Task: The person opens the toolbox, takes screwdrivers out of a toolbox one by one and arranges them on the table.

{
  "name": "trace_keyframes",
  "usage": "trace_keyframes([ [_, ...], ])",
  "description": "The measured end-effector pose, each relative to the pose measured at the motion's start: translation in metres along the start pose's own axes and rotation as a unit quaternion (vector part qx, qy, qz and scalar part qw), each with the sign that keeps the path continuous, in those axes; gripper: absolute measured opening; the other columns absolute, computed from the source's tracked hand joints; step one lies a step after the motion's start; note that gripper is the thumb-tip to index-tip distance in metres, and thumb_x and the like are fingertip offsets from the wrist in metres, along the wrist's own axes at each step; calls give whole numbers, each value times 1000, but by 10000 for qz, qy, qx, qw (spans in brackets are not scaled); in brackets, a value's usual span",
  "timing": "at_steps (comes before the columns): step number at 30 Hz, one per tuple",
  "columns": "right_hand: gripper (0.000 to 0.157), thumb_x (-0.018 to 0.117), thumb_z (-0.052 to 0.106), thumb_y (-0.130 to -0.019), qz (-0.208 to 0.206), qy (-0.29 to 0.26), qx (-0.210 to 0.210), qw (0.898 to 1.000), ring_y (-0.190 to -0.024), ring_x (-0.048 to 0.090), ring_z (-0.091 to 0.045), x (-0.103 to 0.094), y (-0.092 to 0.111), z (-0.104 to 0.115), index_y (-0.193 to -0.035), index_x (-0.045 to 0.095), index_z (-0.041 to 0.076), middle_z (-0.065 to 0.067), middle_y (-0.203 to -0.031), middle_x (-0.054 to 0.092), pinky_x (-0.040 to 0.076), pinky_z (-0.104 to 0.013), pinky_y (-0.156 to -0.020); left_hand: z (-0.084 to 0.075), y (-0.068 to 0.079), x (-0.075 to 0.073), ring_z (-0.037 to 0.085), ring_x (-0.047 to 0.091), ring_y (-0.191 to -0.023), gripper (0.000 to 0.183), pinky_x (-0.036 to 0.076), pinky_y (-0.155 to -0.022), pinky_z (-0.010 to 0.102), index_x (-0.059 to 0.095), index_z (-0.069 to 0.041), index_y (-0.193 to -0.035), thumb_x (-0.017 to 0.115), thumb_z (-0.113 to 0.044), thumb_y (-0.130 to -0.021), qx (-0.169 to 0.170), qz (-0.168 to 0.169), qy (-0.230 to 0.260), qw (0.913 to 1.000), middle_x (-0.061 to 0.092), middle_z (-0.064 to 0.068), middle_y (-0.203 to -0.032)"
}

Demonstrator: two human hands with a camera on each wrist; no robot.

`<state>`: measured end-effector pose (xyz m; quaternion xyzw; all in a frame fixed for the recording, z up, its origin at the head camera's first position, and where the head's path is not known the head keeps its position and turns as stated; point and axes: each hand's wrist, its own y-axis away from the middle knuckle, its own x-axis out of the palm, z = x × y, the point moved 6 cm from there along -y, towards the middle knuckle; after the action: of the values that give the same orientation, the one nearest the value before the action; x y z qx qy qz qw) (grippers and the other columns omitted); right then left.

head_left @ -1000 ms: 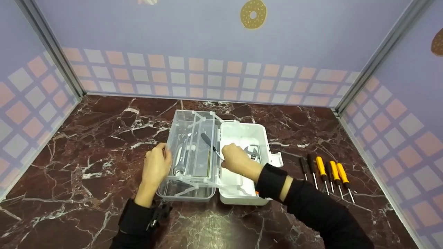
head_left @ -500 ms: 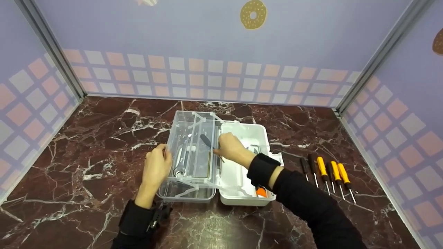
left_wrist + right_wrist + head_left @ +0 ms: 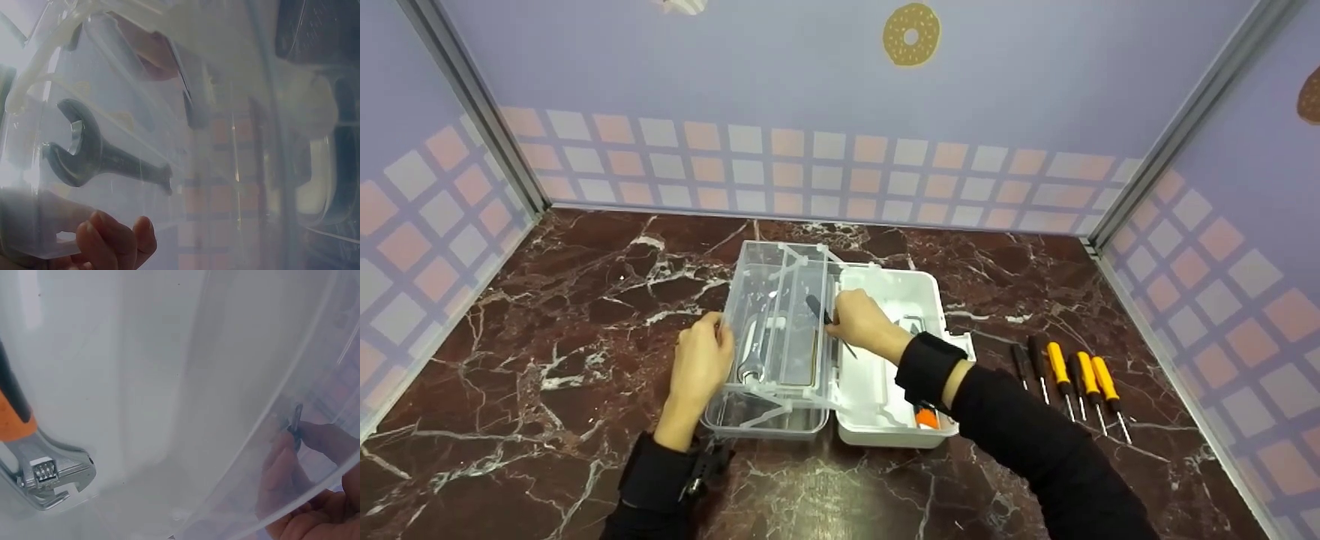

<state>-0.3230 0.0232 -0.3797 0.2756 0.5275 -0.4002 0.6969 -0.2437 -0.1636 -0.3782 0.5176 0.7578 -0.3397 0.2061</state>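
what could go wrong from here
The dark-handled tool, held by the right hand across the clear tray's inner edge, might catch there or drop into the white box. If the left hand, gripping the outer edge, jolts the tray, the wrench could slide.

In the bin (image 3: 861, 386), bare floor beside the wrench (image 3: 59, 475) leaves my right hand (image 3: 864, 321) room to pass toward me. Leftward, the inner wall of the tray (image 3: 796, 356) bars a low move, and my screwdriver (image 3: 816, 306) juts over it. Links (image 3: 808, 393) cross at the near and far ends; my left hand (image 3: 702, 356) takes up the outer wall. Past the latch (image 3: 962, 345), bare tabletop (image 3: 991, 326) runs to the row of drivers (image 3: 1057, 364).
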Motion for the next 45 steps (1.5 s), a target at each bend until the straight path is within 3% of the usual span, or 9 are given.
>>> trace_keyframes([
  [6, 21, 69, 14, -69, 475, 153, 443, 9978, -40, 54, -16, -5, 11, -1, -56, 57, 4, -6, -47, 56, 45, -26, -44, -1, 0, -2, 44, 58, -80, 23, 44, -69, 52, 60, 6, -99, 47, -6, -85, 19, -23, -3, 10000, 61, 28, -87],
  [11, 25, 67, 14, -71, 835, 165, 723, 9937, -39, 55, -16, -4, 16, -2, -55, 49, 8, -9, -50, 57, 44, -23, -39, -1, 0, -2, 44, 58, -78, 22, 44, -68, 52, 60, 6, -99, 47, -5, -85, 9, 5, 4, 10000, 61, 28, -86],
  [18, 40, 73, 25, -71, 285, 332, 558, 9975, -52, 47, -19, -8, 9, -4, -54, 39, 11, -3, -54, 45, 45, -34, -55, -1, 1, 0, 41, 59, -75, 24, 45, -66, 51, 60, 7, -101, 46, -5, -85, -25, 85, 39, 10000, 62, 25, -81],
  [27, 35, 68, 23, -76, 65, 336, 515, 9981, -57, 52, -24, -3, -1, -9, -59, 42, 9, -5, -58, 49, 46, -37, -58, 0, 1, 1, 42, 59, -77, 24, 45, -67, 51, 60, 6, -100, 46, -6, -85, -27, 55, 37, 10000, 62, 26, -86],
  [32, 35, 67, 16, -75, -11, 92, 447, 9990, -52, 43, -18, -4, -1, -9, -55, 38, 12, 0, -54, 41, 41, -33, -52, 0, 1, 2, 42, 59, -76, 24, 45, -67, 51, 60, 6, -101, 46, -6, -85, -60, 98, 64, 9999, 61, 27, -87],
  [37, 28, 65, 13, -73, -377, -243, 346, 9984, -49, 41, -15, -19, 2, -10, -50, 51, 7, -1, -50, 49, 42, -30, -51, 0, 1, 2, 43, 59, -78, 24, 44, -67, 52, 60, 6, -101, 46, -7, -86, -47, 114, 36, 9999, 61, 27, -88],
  [40, 18, 65, 13, -72, -563, -422, 324, 9970, -51, 44, -15, -33, 6, -13, -59, 62, 1, -7, -58, 59, 46, -31, -56, 0, 1, 1, 43, 58, -79, 24, 44, -69, 51, 60, 6, -101, 46, -6, -86, -49, 109, 36, 9999, 61, 27, -87],
  [45, 17, 66, 14, -74, -561, -710, 644, 9938, -55, 53, -16, -57, 16, -27, -73, 67, -3, -14, -72, 65, 49, -30, -58, -1, 0, 1, 43, 59, -78, 22, 45, -69, 51, 60, 7, -99, 46, -5, -85, -6, 68, 78, 9999, 61, 26, -83],
])
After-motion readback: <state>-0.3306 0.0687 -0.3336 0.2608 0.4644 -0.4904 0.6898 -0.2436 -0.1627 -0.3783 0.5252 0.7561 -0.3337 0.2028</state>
